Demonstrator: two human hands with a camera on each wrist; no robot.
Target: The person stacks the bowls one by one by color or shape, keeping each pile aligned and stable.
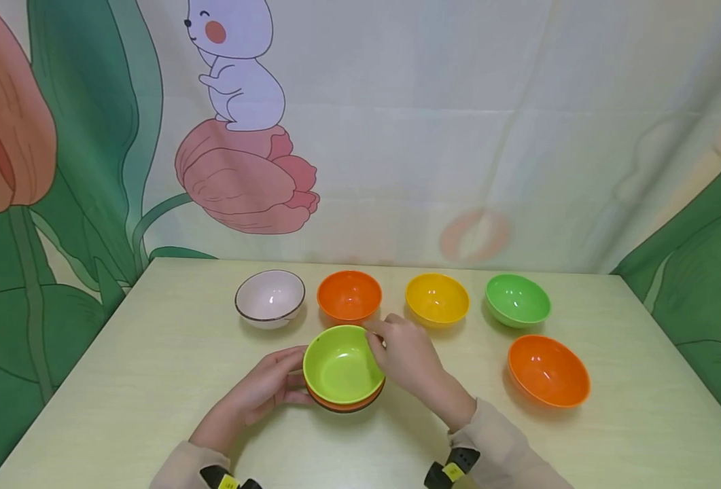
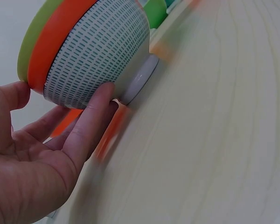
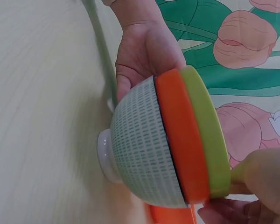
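A nested stack sits between both hands: a lime-green bowl (image 1: 343,367) on top, an orange bowl (image 3: 183,135) under it, and a white bowl with green dashes (image 2: 100,53) at the bottom. My left hand (image 1: 274,382) holds the stack's left side, thumb by the upper rims and fingers against the patterned bowl. Over the right rim, my right hand (image 1: 410,356) pinches the lime-green bowl, its thumb on the inside; the other fingers are partly hidden. Whether the stack's foot touches the table, I cannot tell.
Along the back of the table (image 1: 152,380) stand a white dark-rimmed bowl (image 1: 270,297), an orange bowl (image 1: 349,297), a yellow bowl (image 1: 437,300) and a green bowl (image 1: 518,301). A larger orange bowl (image 1: 548,371) is at the right. A printed curtain (image 1: 384,136) hangs behind.
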